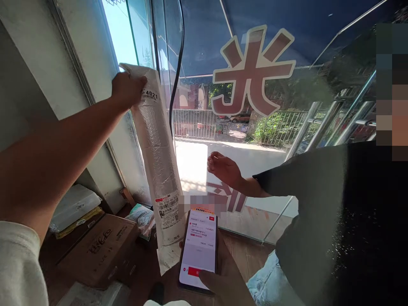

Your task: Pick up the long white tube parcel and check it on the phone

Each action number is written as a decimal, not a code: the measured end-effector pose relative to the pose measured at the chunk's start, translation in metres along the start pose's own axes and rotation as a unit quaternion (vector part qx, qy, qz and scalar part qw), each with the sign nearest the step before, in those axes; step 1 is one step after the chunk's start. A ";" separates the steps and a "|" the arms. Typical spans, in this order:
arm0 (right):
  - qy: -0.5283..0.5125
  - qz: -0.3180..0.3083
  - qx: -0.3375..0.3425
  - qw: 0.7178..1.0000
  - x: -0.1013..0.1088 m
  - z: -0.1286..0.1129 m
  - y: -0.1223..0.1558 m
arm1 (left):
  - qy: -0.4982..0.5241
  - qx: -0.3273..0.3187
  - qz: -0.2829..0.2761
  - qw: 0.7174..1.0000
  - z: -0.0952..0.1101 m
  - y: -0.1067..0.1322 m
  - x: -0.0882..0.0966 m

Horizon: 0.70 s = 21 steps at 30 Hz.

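Note:
My left hand (128,90) is closed round the top end of a long white mailing bag (157,153), which hangs nearly upright at arm's length. A small label reading 4021 sits just below my fingers, and a larger printed shipping label is stuck near the bag's lower end. Low in front of me, my right hand (225,272) grips a smartphone (199,250) with its screen lit. The thumb lies over a red button at the bottom of the screen. Part of the phone's top edge is blurred out.
Cardboard boxes (98,250) and wrapped parcels (75,208) lie on the floor at left. A glass pane with a large red character (253,70) stands ahead. To the right is another person in a dark shirt (318,204), one hand (225,170) raised near the bag. Metal rails (318,123) stand behind.

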State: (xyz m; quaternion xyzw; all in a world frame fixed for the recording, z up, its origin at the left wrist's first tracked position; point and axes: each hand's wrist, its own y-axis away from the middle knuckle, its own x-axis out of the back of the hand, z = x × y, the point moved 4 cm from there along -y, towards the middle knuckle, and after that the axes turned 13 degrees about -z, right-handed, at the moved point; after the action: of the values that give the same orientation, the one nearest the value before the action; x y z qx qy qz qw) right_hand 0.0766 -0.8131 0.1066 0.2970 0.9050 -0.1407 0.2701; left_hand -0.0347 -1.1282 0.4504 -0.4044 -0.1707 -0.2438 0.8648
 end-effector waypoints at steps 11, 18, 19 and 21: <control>0.015 0.012 0.005 1.000 0.011 0.002 -0.012 | 0.034 -0.007 0.023 0.999 -0.018 -0.008 0.000; 0.022 0.004 0.004 1.000 0.012 0.002 -0.015 | 0.076 -0.018 0.029 0.997 -0.026 -0.011 0.001; 0.023 0.006 0.003 1.000 0.012 0.002 -0.015 | 0.088 -0.026 0.032 0.995 -0.027 -0.011 0.002; 0.021 0.008 0.000 1.000 0.011 0.003 -0.014 | 0.118 -0.045 0.037 0.991 -0.028 -0.010 0.003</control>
State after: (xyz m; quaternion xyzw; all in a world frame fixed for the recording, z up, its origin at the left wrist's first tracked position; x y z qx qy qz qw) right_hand 0.0616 -0.8203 0.0996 0.3069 0.9082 -0.1325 0.2517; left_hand -0.0355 -1.1566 0.4411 -0.4172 -0.0416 -0.2649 0.8683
